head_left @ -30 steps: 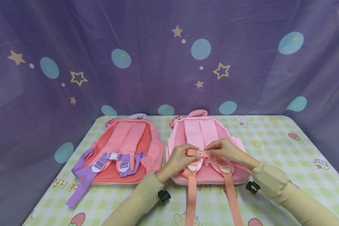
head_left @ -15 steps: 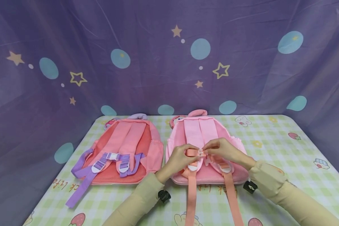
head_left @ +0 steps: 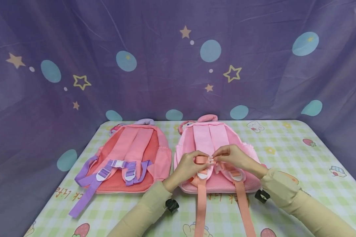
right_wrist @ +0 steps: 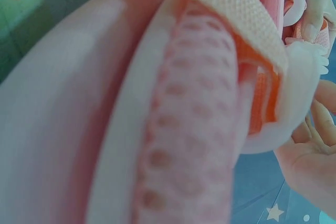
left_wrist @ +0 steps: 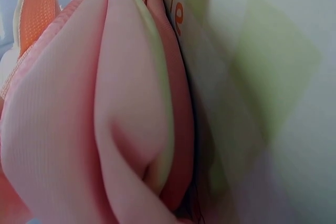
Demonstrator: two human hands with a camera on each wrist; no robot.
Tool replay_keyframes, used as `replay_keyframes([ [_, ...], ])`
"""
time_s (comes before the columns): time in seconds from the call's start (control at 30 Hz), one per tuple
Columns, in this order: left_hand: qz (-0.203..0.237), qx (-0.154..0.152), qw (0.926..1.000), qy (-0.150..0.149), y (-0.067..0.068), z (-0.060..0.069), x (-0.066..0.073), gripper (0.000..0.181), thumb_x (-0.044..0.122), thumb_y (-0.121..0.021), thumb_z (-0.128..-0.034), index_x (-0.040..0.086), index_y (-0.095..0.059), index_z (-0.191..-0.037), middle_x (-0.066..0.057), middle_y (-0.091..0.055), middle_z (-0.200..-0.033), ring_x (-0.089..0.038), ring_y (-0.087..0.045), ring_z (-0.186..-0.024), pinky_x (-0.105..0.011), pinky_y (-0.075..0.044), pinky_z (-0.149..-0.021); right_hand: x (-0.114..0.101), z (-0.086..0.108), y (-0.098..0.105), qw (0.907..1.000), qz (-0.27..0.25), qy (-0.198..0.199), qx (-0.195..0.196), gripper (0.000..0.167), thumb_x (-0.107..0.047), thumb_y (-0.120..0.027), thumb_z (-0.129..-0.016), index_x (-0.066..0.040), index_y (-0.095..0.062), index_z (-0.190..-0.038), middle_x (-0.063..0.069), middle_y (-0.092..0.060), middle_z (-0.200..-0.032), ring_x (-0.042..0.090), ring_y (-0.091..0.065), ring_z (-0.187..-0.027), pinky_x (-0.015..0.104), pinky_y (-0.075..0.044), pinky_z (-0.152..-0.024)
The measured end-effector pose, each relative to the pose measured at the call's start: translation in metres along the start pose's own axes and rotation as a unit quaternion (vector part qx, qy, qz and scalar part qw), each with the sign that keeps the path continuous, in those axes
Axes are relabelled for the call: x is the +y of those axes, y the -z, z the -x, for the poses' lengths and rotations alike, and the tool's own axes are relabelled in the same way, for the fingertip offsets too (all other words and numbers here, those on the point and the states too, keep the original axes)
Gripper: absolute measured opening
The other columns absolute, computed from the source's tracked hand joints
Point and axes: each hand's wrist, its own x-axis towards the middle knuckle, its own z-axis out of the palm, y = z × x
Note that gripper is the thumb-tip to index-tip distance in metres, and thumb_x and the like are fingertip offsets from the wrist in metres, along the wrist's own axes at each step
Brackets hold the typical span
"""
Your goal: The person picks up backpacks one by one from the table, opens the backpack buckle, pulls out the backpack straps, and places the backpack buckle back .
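Note:
On its front lies a pink backpack [head_left: 216, 185] with its shoulder straps up, in the middle of the head view. My left hand [head_left: 185, 168] pinches a short orange strap [head_left: 200, 160] beside a pale plastic buckle [head_left: 211, 160]. From the other side, my right hand [head_left: 237, 158] pinches the buckle, its fingertips at the top edge. A second pale plastic piece hangs just below the right fingers. White strap adjusters [head_left: 202, 175] sit below the hands. Fingers and pale plastic parts show at the right edge of the right wrist view; the left wrist view shows the backpack's side [left_wrist: 58, 103].
A coral backpack [head_left: 106, 188] with purple straps [head_left: 84, 204] lies to the left, its white buckle [head_left: 118, 163] joined. Two long orange straps [head_left: 201, 210] run toward the front edge over the checked tablecloth [head_left: 284, 148]. A purple curtain [head_left: 166, 82] stands behind.
My right hand has shifted slightly left, from the orange strap right of the buckle to the buckle's top. The second plastic piece below shows more. My left hand has stayed in place.

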Motion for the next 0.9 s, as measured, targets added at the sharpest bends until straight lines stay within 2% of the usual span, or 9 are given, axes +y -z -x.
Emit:
replay_keyframes([
  [0.13, 0.005, -0.005, 0.9999, 0.010, 0.0008, 0.0005, 0.0009, 0.026, 0.022, -0.073, -0.0724, 0.009, -0.067, -0.094, -0.002, -0.066, -0.087, -0.006, -0.058, -0.078, -0.018, -0.046, -0.068, -0.0011, 0.0018, 0.0004, 0.9999, -0.007, -0.008, 0.000, 0.017, -0.007, -0.055, -0.085, 0.005, -0.064, -0.093, 0.009, -0.065, -0.079, 0.014, -0.056, -0.059, 0.026, -0.048, -0.057],
  [0.37, 0.006, -0.007, 0.9997, 0.024, 0.0006, 0.0007, 0.0020, 0.022, 0.020, -0.071, -0.0739, 0.009, -0.066, -0.092, -0.002, -0.066, -0.086, -0.005, -0.056, -0.075, -0.018, -0.045, -0.066, -0.0018, 0.0030, 0.0008, 0.9995, 0.030, -0.002, 0.003, 0.022, -0.015, -0.054, -0.088, 0.002, -0.066, -0.095, 0.008, -0.066, -0.085, 0.014, -0.059, -0.074, 0.026, -0.048, -0.069],
  [0.6, 0.004, -0.012, 0.9995, 0.028, 0.0003, 0.0014, 0.0014, 0.021, 0.021, -0.069, -0.0759, 0.010, -0.066, -0.093, -0.001, -0.066, -0.087, -0.004, -0.055, -0.074, -0.018, -0.045, -0.064, -0.0014, 0.0010, -0.0026, 0.9985, 0.055, -0.006, 0.003, 0.018, -0.018, -0.060, -0.084, -0.003, -0.068, -0.089, 0.004, -0.066, -0.081, 0.012, -0.055, -0.068, 0.021, -0.045, -0.062],
  [0.9, 0.018, -0.017, 0.9990, 0.038, 0.0008, 0.0023, 0.0016, 0.017, 0.017, -0.066, -0.0787, 0.008, -0.065, -0.094, -0.003, -0.065, -0.086, -0.004, -0.053, -0.070, -0.018, -0.044, -0.059, -0.0034, 0.0020, -0.0050, 0.9985, 0.053, -0.014, 0.006, 0.014, -0.011, -0.060, -0.082, 0.000, -0.067, -0.088, 0.006, -0.064, -0.079, 0.009, -0.051, -0.064, 0.021, -0.044, -0.059],
])
